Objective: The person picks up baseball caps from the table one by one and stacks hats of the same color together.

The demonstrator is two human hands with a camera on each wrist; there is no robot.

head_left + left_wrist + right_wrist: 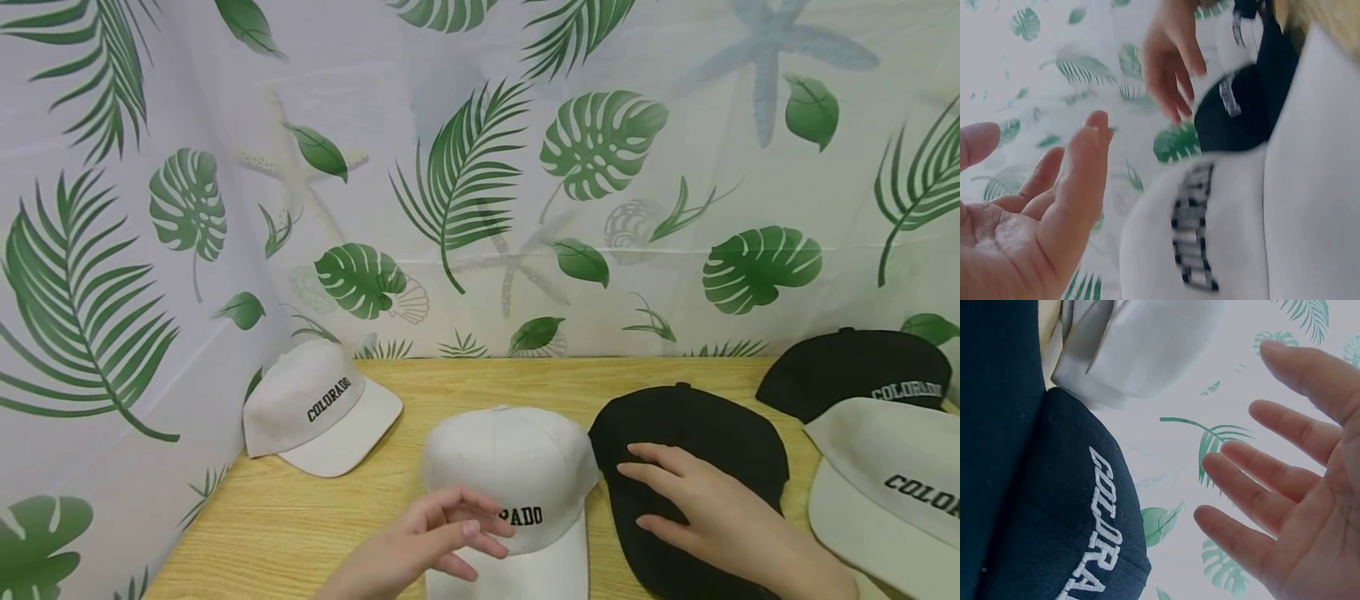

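In the head view my left hand hovers over a white cap lettered in black, its fingers relaxed and covering part of the word. My right hand hangs above a black cap, fingers spread, holding nothing. The left wrist view has the left hand beside the white cap, apart from it, with the black cap beyond. A gap shows in the right wrist view between the right hand and the black cap with white COLORADO lettering.
A white COLORADO cap sits at the left near the wall cloth. At the right, another black cap lies behind a white cap. The wooden table meets a leaf-printed cloth at its back edge.
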